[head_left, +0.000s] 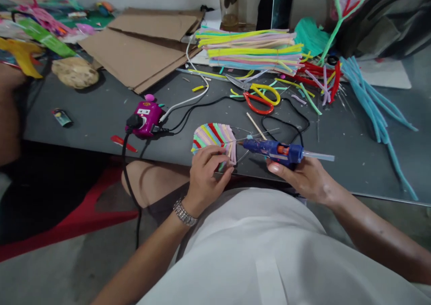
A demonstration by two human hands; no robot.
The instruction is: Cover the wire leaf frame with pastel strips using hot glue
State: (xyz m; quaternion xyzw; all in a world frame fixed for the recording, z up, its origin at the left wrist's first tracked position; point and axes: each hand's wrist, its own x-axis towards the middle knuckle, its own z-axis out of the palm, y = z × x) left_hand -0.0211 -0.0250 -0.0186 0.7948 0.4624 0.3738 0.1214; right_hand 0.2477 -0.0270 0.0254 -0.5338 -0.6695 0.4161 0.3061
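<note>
My right hand (303, 177) is wrapped round a blue hot glue gun (274, 150), with a clear glue stick (319, 156) poking out of its back end. The gun's nozzle points left, close to a leaf-shaped piece of striped pipe cleaners (212, 135) in red, yellow, green, blue and lilac. On the near side of that piece, my left hand (208, 168) has its fingers bent over the edge. Whether its fingertips pinch a single strip is hard to see. Thin wires stick out to the right of the striped piece, near the nozzle.
Scissors (259, 99) with red and yellow handles lie beyond the glue gun. A purple power adapter (145, 119) with cords stands left. Bundles of pipe cleaners (252, 49), blue pipe cleaners (370, 103), cardboard (141, 49), a lighter (62, 117) and a stone-like lump (76, 72) lie about. Another person's arm (10, 112) is at far left.
</note>
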